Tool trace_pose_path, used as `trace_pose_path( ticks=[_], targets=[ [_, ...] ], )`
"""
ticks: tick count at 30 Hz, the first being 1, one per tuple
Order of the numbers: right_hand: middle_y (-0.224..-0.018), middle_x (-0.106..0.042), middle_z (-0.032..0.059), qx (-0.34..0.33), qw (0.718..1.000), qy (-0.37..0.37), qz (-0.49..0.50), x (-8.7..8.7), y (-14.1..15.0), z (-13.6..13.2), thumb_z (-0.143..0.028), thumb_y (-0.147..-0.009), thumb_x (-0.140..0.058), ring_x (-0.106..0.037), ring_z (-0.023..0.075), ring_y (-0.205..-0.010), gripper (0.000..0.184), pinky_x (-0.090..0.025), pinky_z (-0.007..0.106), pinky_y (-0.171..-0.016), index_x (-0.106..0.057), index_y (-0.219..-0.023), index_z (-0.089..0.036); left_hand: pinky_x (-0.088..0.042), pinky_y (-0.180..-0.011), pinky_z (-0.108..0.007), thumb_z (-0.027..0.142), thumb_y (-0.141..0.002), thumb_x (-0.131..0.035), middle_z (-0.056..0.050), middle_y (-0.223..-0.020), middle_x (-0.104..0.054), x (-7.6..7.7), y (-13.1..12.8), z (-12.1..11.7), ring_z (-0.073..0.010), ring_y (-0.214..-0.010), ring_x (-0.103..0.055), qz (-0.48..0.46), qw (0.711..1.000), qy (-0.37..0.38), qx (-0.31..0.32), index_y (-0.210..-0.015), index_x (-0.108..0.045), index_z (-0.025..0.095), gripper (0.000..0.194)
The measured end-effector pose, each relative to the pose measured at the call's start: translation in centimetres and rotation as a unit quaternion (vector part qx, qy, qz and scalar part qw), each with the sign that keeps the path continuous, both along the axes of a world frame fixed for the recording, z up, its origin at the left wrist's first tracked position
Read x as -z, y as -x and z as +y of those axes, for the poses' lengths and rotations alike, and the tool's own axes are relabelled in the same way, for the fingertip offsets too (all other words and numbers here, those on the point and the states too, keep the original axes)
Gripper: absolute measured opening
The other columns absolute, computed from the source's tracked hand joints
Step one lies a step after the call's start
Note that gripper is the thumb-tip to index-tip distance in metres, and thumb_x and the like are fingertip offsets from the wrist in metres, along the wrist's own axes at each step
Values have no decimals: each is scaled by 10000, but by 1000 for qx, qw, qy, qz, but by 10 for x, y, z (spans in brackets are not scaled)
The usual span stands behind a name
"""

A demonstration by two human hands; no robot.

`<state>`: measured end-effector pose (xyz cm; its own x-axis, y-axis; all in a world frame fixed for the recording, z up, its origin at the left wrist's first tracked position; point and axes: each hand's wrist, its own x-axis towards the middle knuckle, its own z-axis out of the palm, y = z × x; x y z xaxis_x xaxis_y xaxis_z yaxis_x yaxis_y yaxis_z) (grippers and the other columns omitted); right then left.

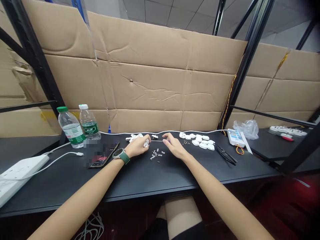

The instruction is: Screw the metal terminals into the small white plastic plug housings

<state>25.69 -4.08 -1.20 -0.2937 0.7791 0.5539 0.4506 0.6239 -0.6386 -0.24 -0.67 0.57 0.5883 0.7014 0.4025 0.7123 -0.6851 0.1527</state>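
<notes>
My left hand (137,147), with a watch on a green strap (121,155) at the wrist, is closed on a small round white plastic housing (146,143). The fingers of my right hand (173,145) are closed on a screwdriver, whose thin metal shaft (157,141) points left towards that housing. Its handle is mostly hidden by the fingers; I cannot tell whether the tip touches the housing. More white plastic pieces (134,137) lie behind my left hand. Small metal parts (155,154) are scattered on the black table between my hands.
White housings (203,142), brass-coloured bits (186,142) and black-handled pliers (225,155) lie to the right, before a white device (235,137) and plastic bag (247,129). Leftward are a phone (103,156), two water bottles (71,128) (89,123) and a power strip (21,175).
</notes>
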Motion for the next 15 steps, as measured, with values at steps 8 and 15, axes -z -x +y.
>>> trace_pose_path(
  ticks=[8, 15],
  targets=[
    [-749, -620, -25, -7, 1000, 0, 26, -1, 1, 0, -374, -983, -494, -572, 171, -673, 201, -467, 307, -726, -591, -1087, -233, -427, -726, -306, 232, -842, -530, -41, -898, -699, -2, 0, -2, -239, -844, -653, 28, 999, 4, -18, -1082, -580, 240, 245],
    [-879, -729, 23, -22, 996, 15, 84, -5, 2, -1, -336, -879, -659, -691, 189, -805, 154, -535, 330, -796, -661, -973, -214, -444, -748, -314, 234, -844, -530, -53, -924, -707, -1, 3, 3, -242, -857, -658, 15, 1000, -4, -17, -1078, -578, 236, 238]
  ],
)
